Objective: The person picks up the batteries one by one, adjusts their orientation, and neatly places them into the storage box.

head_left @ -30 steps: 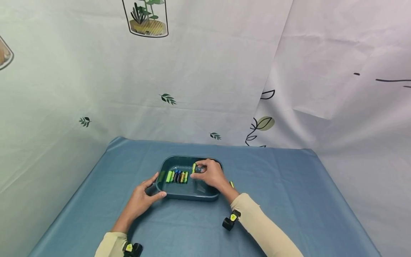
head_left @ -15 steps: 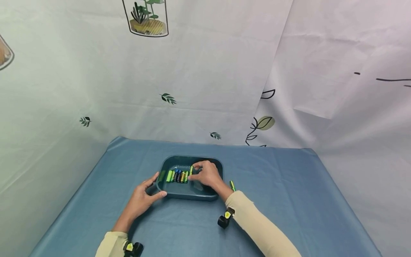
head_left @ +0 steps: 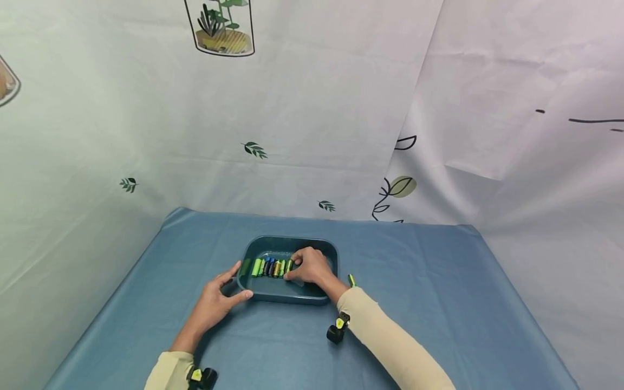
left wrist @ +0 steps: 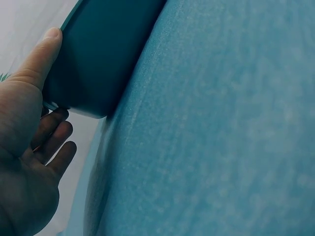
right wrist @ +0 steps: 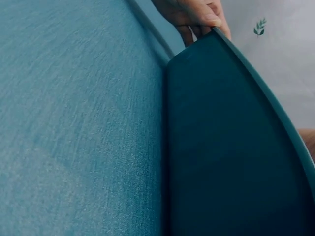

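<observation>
A dark teal tray [head_left: 292, 298] sits on the table, with a row of batteries [head_left: 270, 267] side by side on its floor. My left hand [head_left: 216, 298] grips the tray's left end; in the left wrist view the thumb [left wrist: 42, 56] touches the rim. Inside the tray, my right hand [head_left: 314, 266] pinches a green battery [head_left: 290, 266] between thumb and fingers at the right end of the row. The right wrist view shows mainly the tray's outer wall [right wrist: 226, 137], which hides the batteries. There the left hand [right wrist: 197, 14] appears at the far corner.
One more green battery [head_left: 351, 280] lies on the blue tablecloth [head_left: 414, 303], right of the tray and close to the right forearm. Pale printed fabric [head_left: 317, 108] hangs behind and beside the table.
My right hand has moved left and down, bringing its battery from upright above the tray to the row's right end. The left hand stays on the tray.
</observation>
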`<state>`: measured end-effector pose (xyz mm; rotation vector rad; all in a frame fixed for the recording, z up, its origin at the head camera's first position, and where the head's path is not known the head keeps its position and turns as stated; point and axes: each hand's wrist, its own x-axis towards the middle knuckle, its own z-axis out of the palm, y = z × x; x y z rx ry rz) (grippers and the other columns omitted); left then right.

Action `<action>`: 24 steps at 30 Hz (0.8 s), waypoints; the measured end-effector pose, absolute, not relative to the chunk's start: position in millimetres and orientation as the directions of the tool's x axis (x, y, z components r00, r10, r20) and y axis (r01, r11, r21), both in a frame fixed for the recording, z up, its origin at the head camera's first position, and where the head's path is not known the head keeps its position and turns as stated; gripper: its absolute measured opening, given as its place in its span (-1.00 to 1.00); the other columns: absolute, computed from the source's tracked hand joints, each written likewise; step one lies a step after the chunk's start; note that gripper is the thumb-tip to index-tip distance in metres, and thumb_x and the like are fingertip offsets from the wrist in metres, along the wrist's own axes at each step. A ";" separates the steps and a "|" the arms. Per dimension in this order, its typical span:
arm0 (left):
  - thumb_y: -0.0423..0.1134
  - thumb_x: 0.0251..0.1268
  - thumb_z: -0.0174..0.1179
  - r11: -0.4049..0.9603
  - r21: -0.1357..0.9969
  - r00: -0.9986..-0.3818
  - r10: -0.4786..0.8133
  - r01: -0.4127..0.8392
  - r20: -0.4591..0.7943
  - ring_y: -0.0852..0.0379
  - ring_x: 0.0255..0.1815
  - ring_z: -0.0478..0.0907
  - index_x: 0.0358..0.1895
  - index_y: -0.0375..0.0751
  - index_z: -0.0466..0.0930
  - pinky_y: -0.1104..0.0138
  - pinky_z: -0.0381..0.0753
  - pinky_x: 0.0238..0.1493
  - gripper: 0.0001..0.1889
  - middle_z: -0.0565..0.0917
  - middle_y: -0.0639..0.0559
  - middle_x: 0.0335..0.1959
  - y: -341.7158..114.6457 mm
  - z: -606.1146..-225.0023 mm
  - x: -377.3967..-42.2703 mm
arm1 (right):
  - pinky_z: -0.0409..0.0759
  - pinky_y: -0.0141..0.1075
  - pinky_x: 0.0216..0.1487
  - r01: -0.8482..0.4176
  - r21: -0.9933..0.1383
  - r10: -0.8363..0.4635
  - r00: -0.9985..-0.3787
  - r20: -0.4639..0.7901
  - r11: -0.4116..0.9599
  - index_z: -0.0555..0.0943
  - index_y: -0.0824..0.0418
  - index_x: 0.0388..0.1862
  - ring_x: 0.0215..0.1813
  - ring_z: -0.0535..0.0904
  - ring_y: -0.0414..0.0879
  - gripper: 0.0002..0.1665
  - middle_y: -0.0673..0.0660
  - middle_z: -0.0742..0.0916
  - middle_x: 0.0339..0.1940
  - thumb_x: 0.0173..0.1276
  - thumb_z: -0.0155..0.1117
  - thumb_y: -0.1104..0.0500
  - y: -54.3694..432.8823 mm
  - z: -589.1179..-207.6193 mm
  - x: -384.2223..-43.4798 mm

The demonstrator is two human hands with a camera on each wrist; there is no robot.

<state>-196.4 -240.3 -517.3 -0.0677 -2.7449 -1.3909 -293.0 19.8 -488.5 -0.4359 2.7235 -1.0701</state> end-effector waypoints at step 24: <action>0.15 0.20 0.45 0.590 0.804 -0.997 0.007 0.067 0.078 -0.39 0.44 0.33 0.62 0.00 0.20 -0.25 0.48 0.21 -0.04 0.26 -0.34 0.55 -241.0 -517.9 -193.9 | 0.64 -0.17 -0.16 -0.301 -0.731 -0.352 -0.932 0.088 0.613 0.73 0.17 0.12 -0.14 0.66 -0.09 -0.47 0.08 0.76 -0.11 0.25 0.58 -0.04 27.2 -485.3 -289.3</action>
